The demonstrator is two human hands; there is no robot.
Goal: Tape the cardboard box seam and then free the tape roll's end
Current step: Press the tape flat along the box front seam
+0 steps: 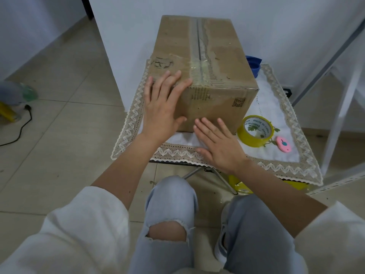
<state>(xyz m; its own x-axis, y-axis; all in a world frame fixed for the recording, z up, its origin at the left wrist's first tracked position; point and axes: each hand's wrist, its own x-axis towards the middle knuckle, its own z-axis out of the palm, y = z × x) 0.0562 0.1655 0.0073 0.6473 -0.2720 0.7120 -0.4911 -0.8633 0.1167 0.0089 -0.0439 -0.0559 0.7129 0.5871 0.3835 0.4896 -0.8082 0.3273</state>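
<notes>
Two hands: both flat on the cardboard box [205, 62], neither holding anything.
Left hand [162, 107]: fingers straight and spread, laid over the near-left top corner of the box, thumb down on the near face.
Right hand [219, 143]: fingers straight, tips pressed against the bottom of the near face, palm over the lace-edged cloth [280, 123].
Box: sits on the cloth-covered small table, long side running far to near; top scuffed and torn along the middle.
Seam [199, 46]: runs far to near down the middle of the top; a shiny strip of clear tape looks to cross the near top edge and run down the near face. How far it covers the far end, cannot tell.
Tape roll [255, 131]: yellow, standing tilted on the cloth just right of the box's near corner, untouched.
Pink cutter [283, 144]: lying on the cloth just right of the roll.
Blue item [254, 64]: behind the box's right side, mostly hidden.
Step in hand: judged as smoothing or pressing tape down at the near end while steadying the box.
Next move calls for: finishing the press along the near face, then lifting a hand off, reaching right for the roll and picking at its rim to find the loose end.
Risk: end of tape may be stuck flat and hard to spot on the yellow roll.
</notes>
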